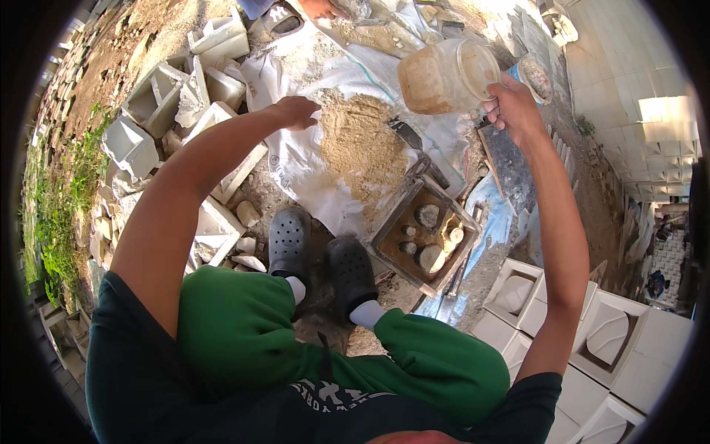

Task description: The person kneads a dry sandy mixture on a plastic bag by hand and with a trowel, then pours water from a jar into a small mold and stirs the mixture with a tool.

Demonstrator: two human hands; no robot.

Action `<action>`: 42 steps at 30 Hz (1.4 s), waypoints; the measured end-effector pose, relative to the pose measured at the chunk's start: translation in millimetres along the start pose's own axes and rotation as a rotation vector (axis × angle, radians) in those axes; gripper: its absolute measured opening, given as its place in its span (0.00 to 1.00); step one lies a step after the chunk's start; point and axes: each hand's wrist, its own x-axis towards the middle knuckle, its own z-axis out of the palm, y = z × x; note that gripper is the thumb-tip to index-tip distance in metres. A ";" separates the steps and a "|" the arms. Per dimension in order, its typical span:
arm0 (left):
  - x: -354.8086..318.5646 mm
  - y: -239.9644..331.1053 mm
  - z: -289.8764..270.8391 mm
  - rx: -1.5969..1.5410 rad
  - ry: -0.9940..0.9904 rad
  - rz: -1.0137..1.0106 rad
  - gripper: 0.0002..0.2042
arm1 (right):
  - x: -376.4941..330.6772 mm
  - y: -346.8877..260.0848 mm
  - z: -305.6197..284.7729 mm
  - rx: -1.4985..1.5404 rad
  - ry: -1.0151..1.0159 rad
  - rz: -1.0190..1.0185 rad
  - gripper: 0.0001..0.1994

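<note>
My right hand (512, 109) grips the rim of a cloudy plastic jar (435, 78), which is tipped on its side with its mouth toward the hand. Dusty residue coats its walls. My left hand (298, 113) is held out near the left edge of a pile of tan sandy powder (359, 137), fingers loosely extended and holding nothing I can see. The powder lies on a white woven sack (296, 170). A trowel-like tool (414, 140) rests at the pile's right side. Nearer me, a wooden box frame (388, 240) contains several round pale pieces.
Broken white cast blocks (159, 100) are heaped at the left. White blocks with recessed faces (610, 337) stand at the lower right. A bucket (534, 78) is beyond my right hand. Another person's hand (322, 9) shows at the top. My dark clogs (290, 240) are below the sack.
</note>
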 end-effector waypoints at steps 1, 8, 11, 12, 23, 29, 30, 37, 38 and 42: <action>-2.1 -7.3 22.5 -0.006 0.000 0.004 0.25 | -6.4 -3.5 16.7 -0.032 -0.053 0.019 0.15; -29.2 -6.8 85.5 -0.013 0.092 0.052 0.25 | -12.1 -35.3 76.0 -0.199 -0.107 -0.055 0.22; -30.7 -15.3 94.7 0.035 0.114 0.063 0.25 | 5.8 -42.2 93.5 -0.184 -0.095 -0.166 0.21; -30.0 -15.0 93.7 0.071 0.088 0.052 0.26 | 10.2 -44.8 96.1 -0.196 -0.117 -0.179 0.22; -27.7 -33.5 96.0 0.094 0.160 0.073 0.27 | -6.0 -51.4 50.8 -0.359 -0.117 -0.121 0.21; -3.6 -12.4 95.3 0.046 0.147 0.117 0.29 | 25.8 -21.8 8.5 -0.355 0.009 -0.033 0.19; 1.1 -10.8 96.7 0.034 0.149 0.117 0.29 | 29.3 -17.4 11.6 -0.317 0.021 -0.059 0.18; 29.4 8.5 100.2 -0.082 0.222 0.125 0.32 | 21.8 -10.8 20.0 -0.272 -0.073 -0.063 0.16; 30.5 12.9 98.2 -0.120 0.209 0.112 0.34 | 23.0 -5.9 17.0 -0.272 -0.088 -0.021 0.18; 35.2 18.4 100.0 -0.211 0.218 0.114 0.37 | 30.2 13.4 -24.2 -0.269 -0.062 0.082 0.18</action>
